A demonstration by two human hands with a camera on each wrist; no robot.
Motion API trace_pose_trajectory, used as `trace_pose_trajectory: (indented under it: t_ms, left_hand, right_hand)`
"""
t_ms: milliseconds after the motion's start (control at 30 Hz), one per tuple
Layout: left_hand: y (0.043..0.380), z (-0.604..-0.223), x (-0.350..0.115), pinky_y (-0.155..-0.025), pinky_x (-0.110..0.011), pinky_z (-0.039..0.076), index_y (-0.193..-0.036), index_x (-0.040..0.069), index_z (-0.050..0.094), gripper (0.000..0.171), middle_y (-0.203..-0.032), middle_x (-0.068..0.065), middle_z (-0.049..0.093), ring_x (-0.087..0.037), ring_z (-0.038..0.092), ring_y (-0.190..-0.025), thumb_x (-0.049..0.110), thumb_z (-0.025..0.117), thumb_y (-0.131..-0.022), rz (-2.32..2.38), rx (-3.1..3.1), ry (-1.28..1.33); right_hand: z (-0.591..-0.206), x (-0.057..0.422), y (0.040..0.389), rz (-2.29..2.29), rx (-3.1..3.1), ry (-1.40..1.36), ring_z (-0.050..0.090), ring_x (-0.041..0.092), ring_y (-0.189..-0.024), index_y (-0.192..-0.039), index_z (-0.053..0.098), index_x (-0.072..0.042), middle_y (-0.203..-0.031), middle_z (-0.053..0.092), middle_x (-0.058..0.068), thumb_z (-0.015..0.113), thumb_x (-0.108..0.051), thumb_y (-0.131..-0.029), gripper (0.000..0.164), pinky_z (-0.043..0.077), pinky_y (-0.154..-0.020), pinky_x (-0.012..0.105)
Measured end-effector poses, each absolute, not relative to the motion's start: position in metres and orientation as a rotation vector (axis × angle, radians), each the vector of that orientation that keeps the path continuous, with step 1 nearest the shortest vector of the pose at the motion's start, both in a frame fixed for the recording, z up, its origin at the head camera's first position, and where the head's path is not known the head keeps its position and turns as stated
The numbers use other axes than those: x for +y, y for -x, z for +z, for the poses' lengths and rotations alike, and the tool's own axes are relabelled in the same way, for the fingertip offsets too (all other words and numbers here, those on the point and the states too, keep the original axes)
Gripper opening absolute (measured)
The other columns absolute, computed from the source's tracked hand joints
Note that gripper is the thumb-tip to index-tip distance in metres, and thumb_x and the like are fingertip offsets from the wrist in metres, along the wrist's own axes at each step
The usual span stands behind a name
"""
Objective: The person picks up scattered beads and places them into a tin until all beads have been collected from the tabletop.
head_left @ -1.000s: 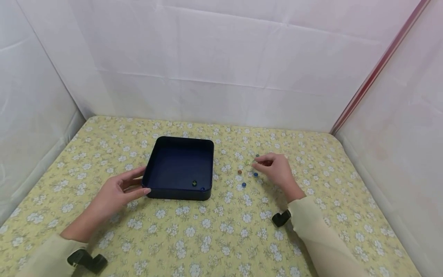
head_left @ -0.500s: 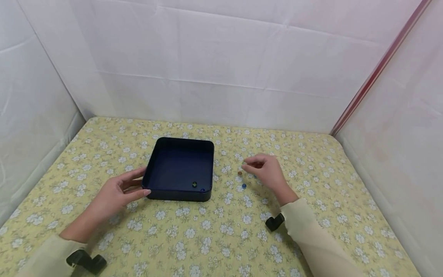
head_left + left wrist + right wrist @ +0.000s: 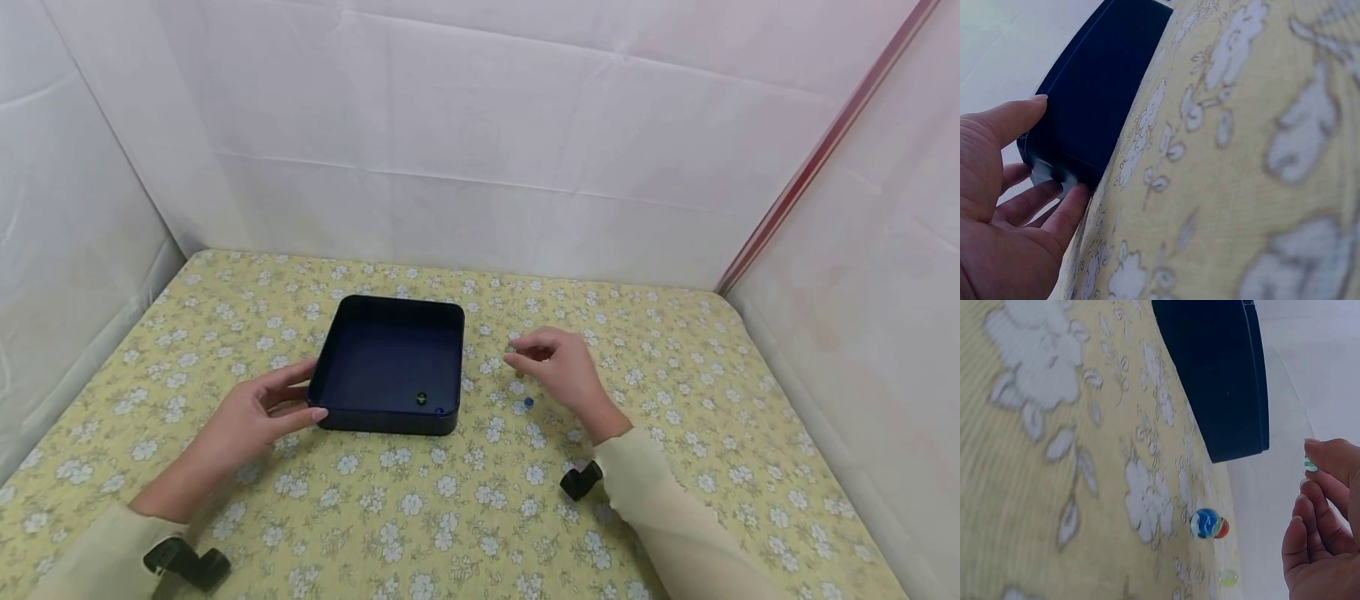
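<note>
Pinched a green-streaked marble (image 3: 1311,464) with right hand (image 3: 561,373), tips nearly together, right of a square, upward-facing tray (image 3: 384,422); gripped its near left corner with left hand (image 3: 251,418), thumb parted from fingers.

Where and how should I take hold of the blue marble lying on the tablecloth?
I'd pinch the blue marble lightly across its widest part, coming down from above on the near side. It's a round ball resting on the tablecloth, and the orange marble and right hand are toward its far side.
</note>
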State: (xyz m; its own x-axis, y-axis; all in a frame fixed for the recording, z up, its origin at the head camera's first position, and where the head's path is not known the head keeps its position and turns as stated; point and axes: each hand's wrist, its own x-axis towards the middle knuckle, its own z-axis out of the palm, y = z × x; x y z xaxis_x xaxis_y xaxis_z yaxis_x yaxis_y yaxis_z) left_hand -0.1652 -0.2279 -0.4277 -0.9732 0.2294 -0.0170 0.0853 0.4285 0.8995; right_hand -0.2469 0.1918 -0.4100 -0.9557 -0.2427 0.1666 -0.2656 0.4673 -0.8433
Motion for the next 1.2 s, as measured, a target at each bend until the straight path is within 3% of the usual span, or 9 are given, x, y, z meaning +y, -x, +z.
trace_pose_trajectory:
  t_ms: [333,1200]
  left_hand:
    - [0.165,-0.428,-0.228,-0.087,-0.017,0.056,-0.160,0.019,0.039,0.074,-0.159,-0.016,0.046,0.018,0.052,-0.114,0.035,0.074,-0.096,1.587,2.531,-0.279]
    - [0.164,-0.425,-0.227,-0.086,-0.017,0.056,-0.160,0.019,0.039,0.074,-0.160,-0.015,0.044,0.019,0.051,-0.113,0.035,0.073,-0.097,1.579,2.536,-0.276]
  right_hand:
    - [-0.403,0.172,0.246,1.500,-2.686,-0.501,0.068,0.017,-0.087,-0.114,0.080,-0.009,-0.103,0.074,0.004,0.080,-0.023,-0.091,0.027,0.059,-0.074,0.031]
    - [-0.395,0.117,0.251,1.529,-2.658,-0.705,0.067,0.014,-0.085,-0.112,0.081,-0.016,-0.101,0.073,-0.002,0.079,-0.029,-0.093,0.024,0.058,-0.073,0.031]
